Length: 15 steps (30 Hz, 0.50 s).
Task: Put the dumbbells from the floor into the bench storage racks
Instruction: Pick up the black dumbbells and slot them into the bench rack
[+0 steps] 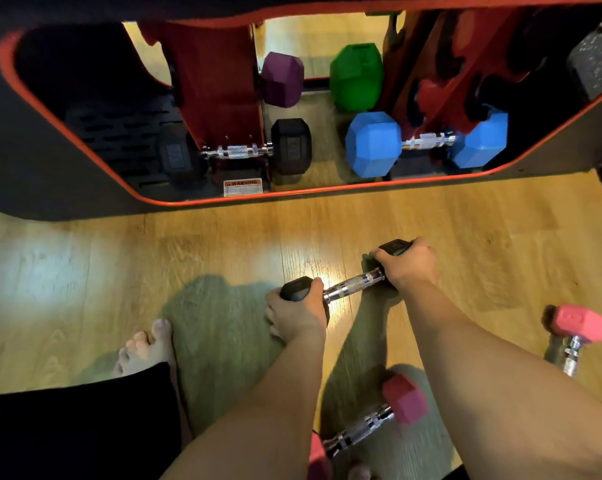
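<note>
A black dumbbell with a chrome handle lies on the wooden floor in front of the bench. My left hand grips its near black head and my right hand grips its far head. Behind it the bench shows its storage opening with red racks. In the racks sit a black dumbbell, a blue dumbbell, a purple head and a green head. A pink dumbbell lies on the floor under my right forearm, and another pink dumbbell lies at the right.
My bare left foot stands on the floor at the lower left, beside a black trouser leg. A speckled dark head shows at the upper right edge. A white warning label sits at the rack's base.
</note>
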Motion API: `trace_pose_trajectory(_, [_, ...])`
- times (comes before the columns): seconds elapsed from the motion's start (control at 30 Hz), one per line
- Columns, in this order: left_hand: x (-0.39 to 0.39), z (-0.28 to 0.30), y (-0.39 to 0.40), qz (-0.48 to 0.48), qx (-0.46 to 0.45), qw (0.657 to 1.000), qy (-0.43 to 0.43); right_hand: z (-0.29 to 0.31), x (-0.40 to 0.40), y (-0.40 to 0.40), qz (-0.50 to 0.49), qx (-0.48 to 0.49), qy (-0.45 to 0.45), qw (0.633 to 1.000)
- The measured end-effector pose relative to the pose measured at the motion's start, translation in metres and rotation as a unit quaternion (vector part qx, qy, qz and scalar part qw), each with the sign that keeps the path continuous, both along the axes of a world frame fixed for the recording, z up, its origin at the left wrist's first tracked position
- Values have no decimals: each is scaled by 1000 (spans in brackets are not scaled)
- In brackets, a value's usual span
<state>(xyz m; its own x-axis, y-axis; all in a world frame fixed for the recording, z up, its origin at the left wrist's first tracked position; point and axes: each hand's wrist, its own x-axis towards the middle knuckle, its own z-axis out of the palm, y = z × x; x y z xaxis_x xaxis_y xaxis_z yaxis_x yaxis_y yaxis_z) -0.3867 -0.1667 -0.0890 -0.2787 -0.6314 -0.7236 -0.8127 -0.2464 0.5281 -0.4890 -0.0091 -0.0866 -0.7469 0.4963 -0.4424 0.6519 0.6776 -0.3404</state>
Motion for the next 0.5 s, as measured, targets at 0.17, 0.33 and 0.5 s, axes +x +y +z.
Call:
trace_pose_trajectory(0.17, [-9, 5, -23, 21, -24, 997, 71, 11, -1, -23, -9, -7, 69, 998])
trace_pose_trajectory(0.33, [-47, 45, -66, 16, -130, 971, 202, 50, -28, -70, -34, -73, 220, 972])
trace_pose_trajectory(0.5, [-83, 102, -114, 93, -186, 914, 348, 114, -60, -127, -39, -167, 376, 911])
